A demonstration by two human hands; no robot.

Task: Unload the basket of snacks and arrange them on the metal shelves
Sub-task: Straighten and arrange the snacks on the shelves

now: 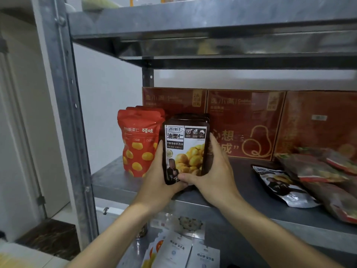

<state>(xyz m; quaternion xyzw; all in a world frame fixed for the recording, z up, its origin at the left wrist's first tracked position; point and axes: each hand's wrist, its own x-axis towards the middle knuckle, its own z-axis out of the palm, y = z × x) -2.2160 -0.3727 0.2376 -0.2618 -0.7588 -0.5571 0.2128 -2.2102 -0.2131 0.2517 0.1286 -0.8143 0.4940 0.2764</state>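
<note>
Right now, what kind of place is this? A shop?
Probably a storeroom or shop stockroom: a bare metal shelf holds identical red chestnut pouches, matching red gift boxes line the back, and the left hand and right hand grip a stack of dark chestnut pouches.

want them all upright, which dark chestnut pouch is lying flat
The lone pouch flat on the metal shelf at right; the other pouches stand upright between the left hand and right hand.

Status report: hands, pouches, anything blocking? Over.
Left hand, right hand both grip stack of dark brown chestnut pouches, upright on grey metal shelf. Red stand-up pouches close alongside.
</note>
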